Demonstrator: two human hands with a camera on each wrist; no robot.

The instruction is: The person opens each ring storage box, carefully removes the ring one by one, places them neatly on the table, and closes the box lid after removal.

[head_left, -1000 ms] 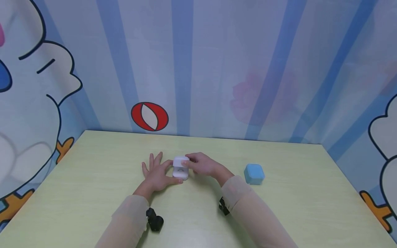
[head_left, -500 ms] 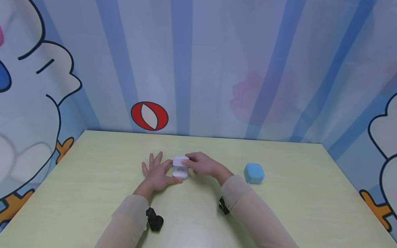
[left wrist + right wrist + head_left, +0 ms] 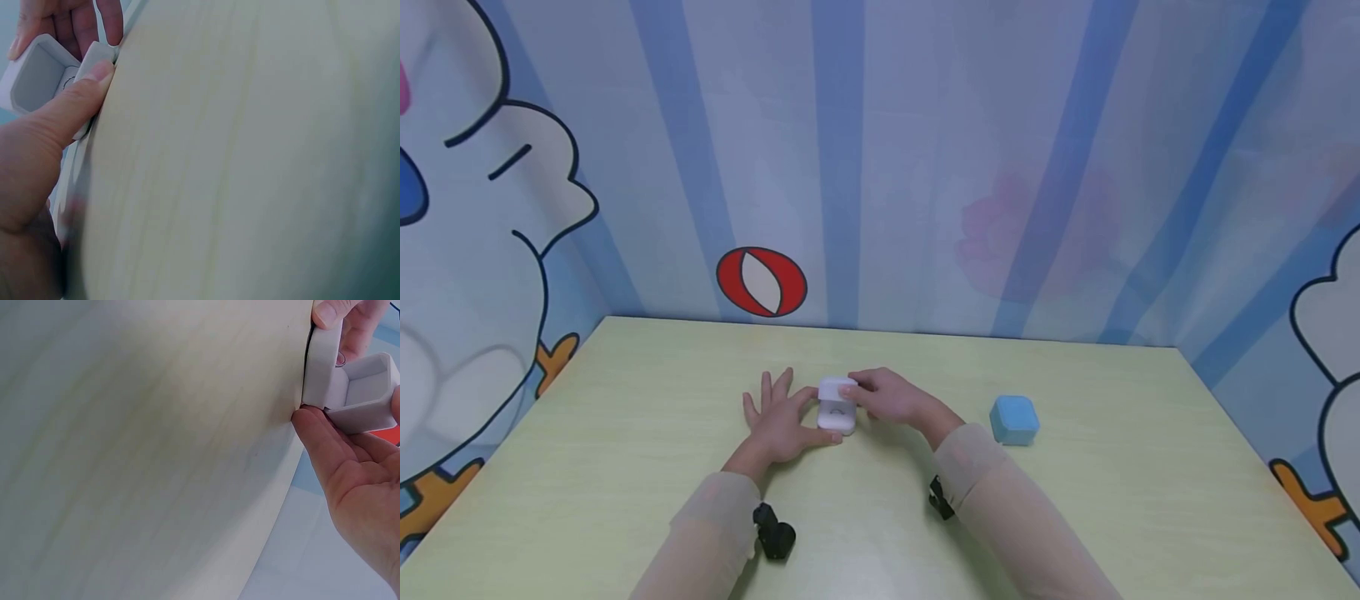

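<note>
A small white ring box [image 3: 837,422] stands on the table with its lid [image 3: 369,387] raised. Inside it a thin ring [image 3: 340,360] shows in the right wrist view. My left hand [image 3: 780,427] grips the base, thumb at the near side and index finger at the far left, the other fingers spread. From the right, my right hand [image 3: 891,397] holds the lid, its thumb on the lid's front. In the left wrist view the left thumb [image 3: 78,100] lies across the base's edge.
A light blue cube [image 3: 1015,420] sits on the pale table [image 3: 1105,508] to the right of the right hand. Behind the table hangs a striped blue backdrop [image 3: 910,167] with cartoon prints. Black wrist cameras [image 3: 773,533] are strapped under both sleeves.
</note>
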